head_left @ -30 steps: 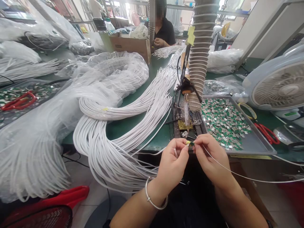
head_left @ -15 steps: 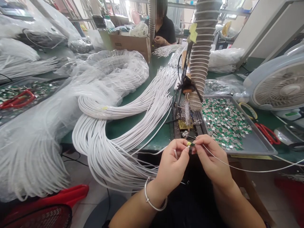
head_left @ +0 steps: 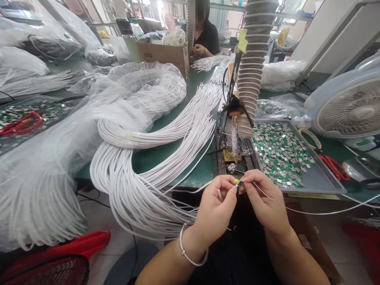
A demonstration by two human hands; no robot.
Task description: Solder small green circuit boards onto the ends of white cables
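Note:
My left hand (head_left: pixel 215 206) and my right hand (head_left: pixel 263 200) meet just below the bench edge, both pinched on a tiny green and yellow circuit board (head_left: pixel 238 182). A thin white cable (head_left: pixel 308 211) runs from the right hand's pinch off to the right. A white cable end also shows inside the left hand's fingers. Just above the hands stands a soldering fixture (head_left: pixel 233 152) with an iron clamped over it. A grey tray (head_left: pixel 319 180) heaped with several small green boards lies to its right.
Big bundles of white cables (head_left: pixel 154 158) and clear plastic bags (head_left: pixel 44 166) cover the left of the green bench. A ribbed fume hose (head_left: pixel 252 67) hangs over the fixture. A fan (head_left: pixel 347 107) and red scissors (head_left: pixel 332 166) sit at right. Another person (head_left: pixel 204 37) works at the far end.
The hands have sunk slightly and the little board has turned between the fingertips. The cable trailing right hangs a bit lower.

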